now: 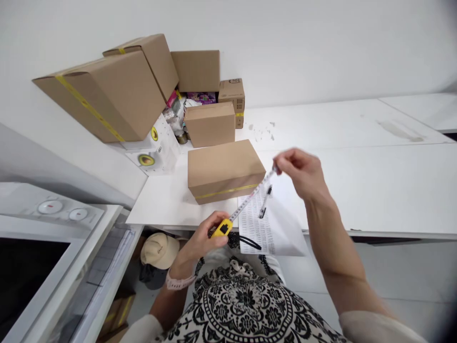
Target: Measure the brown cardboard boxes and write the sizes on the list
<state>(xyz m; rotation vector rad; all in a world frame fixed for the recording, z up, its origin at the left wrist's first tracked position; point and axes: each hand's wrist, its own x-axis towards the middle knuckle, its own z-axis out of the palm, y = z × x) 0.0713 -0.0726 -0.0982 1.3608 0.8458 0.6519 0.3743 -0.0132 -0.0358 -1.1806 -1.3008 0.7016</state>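
My left hand [210, 237] is closed around the yellow case of a tape measure [223, 227], low in front of the table edge. From the case the white blade runs up and to the right. Its far end is pinched between the fingertips of my right hand [299, 170]. Just left of the blade lies a brown cardboard box [225, 164] with yellow tape along its near side. Whether the blade touches the box corner I cannot tell. Beneath the blade are printed paper sheets [252, 219], partly overhanging the table edge, with a pen [265, 202] on them.
More cardboard boxes [117, 95] are stacked at the back left, on a white box with avocado pictures [153, 155]. A smaller carton [210, 125] stands behind the near box. A white appliance [53, 214] is at the left, and a beige cap [160, 250] sits below table level.
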